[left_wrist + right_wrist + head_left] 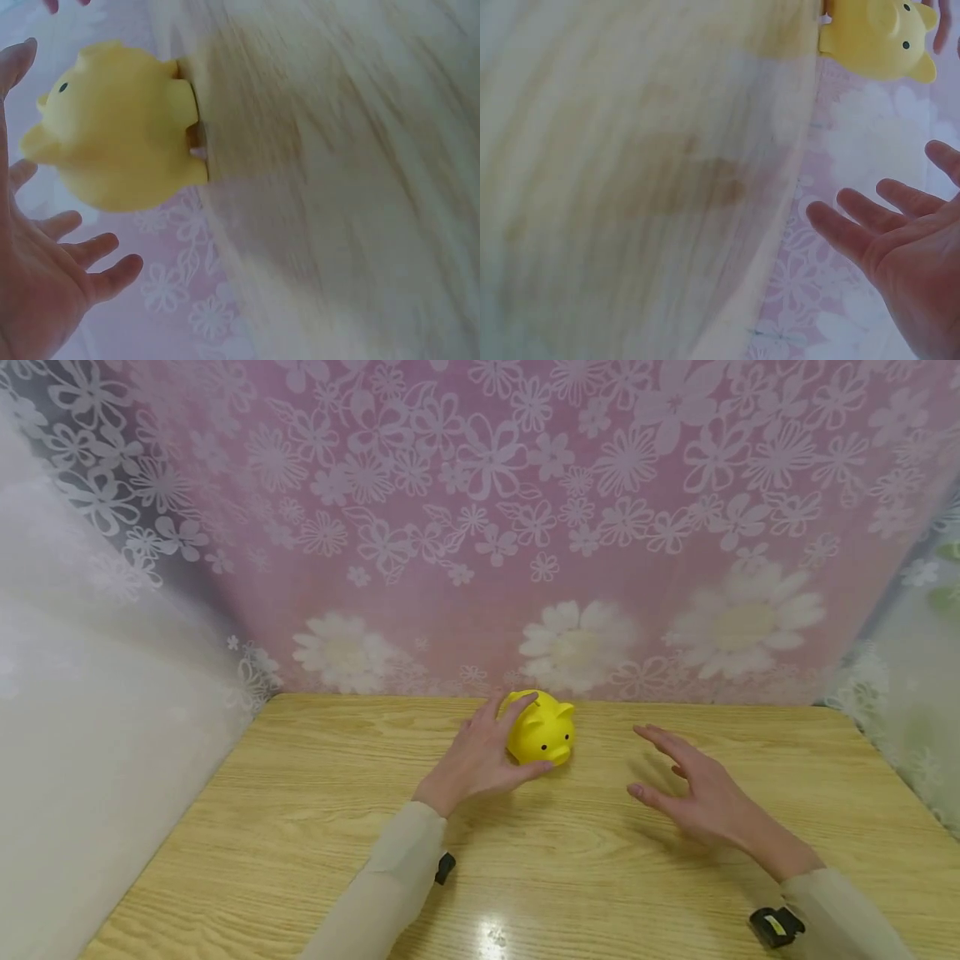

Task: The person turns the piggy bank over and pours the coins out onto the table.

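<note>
A yellow piggy bank (550, 732) with small black eyes and a snout stands upright near the back of the wooden table (360, 768). Around its left side in the head view is my left hand (480, 755), with thumb and fingers spread apart. The left wrist view shows these fingers (112, 276) extended beside the pig, not wrapped tightly round it; whether any fingertip touches it is hard to tell. Off to the right of the pig, my right hand (701, 793) hovers above the table, fingers loosely extended and holding nothing.
A pink and white floral curtain (450, 527) hangs right behind the table's back edge. Pale cloth (97, 693) runs along the left side, and more floral cloth (918, 693) hangs on the right. A black wrist device (776, 927) sits by the right sleeve.
</note>
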